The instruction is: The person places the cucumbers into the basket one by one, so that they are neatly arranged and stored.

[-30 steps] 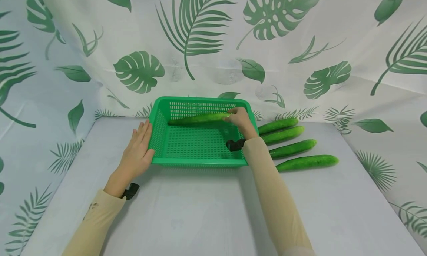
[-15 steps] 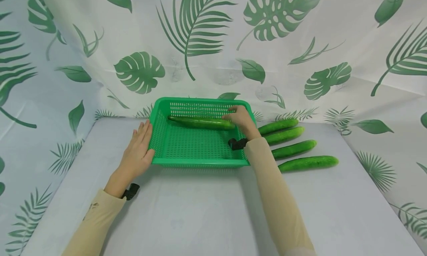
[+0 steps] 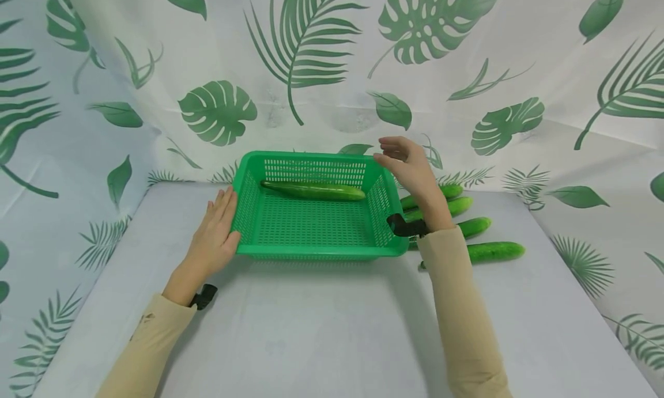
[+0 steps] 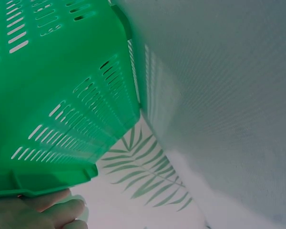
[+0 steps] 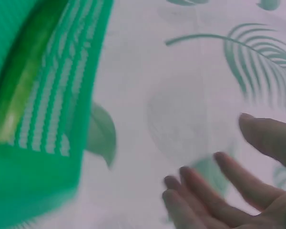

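A green plastic basket (image 3: 316, 251) with slotted walls stands at the middle of the table. One cucumber (image 3: 313, 190) lies inside it along the far wall; the right wrist view shows the same cucumber (image 5: 21, 86) beside the slots. My left hand (image 3: 210, 239) rests with straight fingers against the basket's left side, and in the left wrist view its fingers (image 4: 62, 212) touch the rim. Above the basket's far right corner is my right hand (image 3: 412, 167), holding nothing, its fingers loosely bent and spread from the thumb.
Several cucumbers (image 3: 495, 251) lie side by side on the white table (image 3: 311, 329) to the right of the basket, partly hidden behind the right forearm. A white curtain (image 3: 321, 116) with green leaf prints hangs behind and at both sides.
My right hand has let go of the cucumber, which settled onto the basket floor. That hand then lifted out and moved right, over the basket's edge. My left hand has stayed in place.
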{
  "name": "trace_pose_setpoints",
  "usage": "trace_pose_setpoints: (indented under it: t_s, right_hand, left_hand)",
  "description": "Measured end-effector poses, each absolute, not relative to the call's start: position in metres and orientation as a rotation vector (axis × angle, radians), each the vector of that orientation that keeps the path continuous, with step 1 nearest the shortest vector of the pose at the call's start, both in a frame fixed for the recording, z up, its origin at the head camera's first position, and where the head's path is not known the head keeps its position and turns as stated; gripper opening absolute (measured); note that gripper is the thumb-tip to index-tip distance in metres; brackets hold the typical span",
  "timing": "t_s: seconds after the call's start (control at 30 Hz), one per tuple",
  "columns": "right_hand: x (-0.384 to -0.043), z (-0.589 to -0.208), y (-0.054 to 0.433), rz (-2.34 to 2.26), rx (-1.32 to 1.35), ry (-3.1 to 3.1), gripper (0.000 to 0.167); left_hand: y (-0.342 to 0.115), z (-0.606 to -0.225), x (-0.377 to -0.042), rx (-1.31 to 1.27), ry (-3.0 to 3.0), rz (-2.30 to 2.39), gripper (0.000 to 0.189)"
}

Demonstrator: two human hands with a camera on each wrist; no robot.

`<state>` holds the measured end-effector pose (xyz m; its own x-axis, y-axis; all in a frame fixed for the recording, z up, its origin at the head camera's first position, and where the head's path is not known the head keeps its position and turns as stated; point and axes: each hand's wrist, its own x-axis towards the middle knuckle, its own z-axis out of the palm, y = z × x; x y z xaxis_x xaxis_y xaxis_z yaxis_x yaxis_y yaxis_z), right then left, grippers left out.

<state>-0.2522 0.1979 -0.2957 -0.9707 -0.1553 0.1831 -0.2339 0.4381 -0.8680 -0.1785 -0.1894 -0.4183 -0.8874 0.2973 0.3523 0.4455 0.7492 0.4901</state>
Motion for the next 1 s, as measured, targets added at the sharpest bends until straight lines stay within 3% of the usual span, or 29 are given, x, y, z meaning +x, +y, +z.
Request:
trace_pose_setpoints:
  t_s: [0.33,0.67,1.0]
  right_hand:
    - [-0.209,-0.301,0.266,1.515,0.389,-2.144,0.034]
    - [-0.178,-0.337,0.352,1.606,-0.008,-2.015,0.028]
    - [-0.168,-0.38,0.41,1.732,-0.333,-1.988,0.037]
  left_hand:
    - [-0.189,-0.418,-0.179,-0.575,-2.694,-0.854,0.07]
    - [-0.189,-0.42,-0.179,-0.59,-2.68,-0.856,0.07]
    - [-0.19,-0.42,-0.179,-0.591,-2.681,-0.862,0.07]
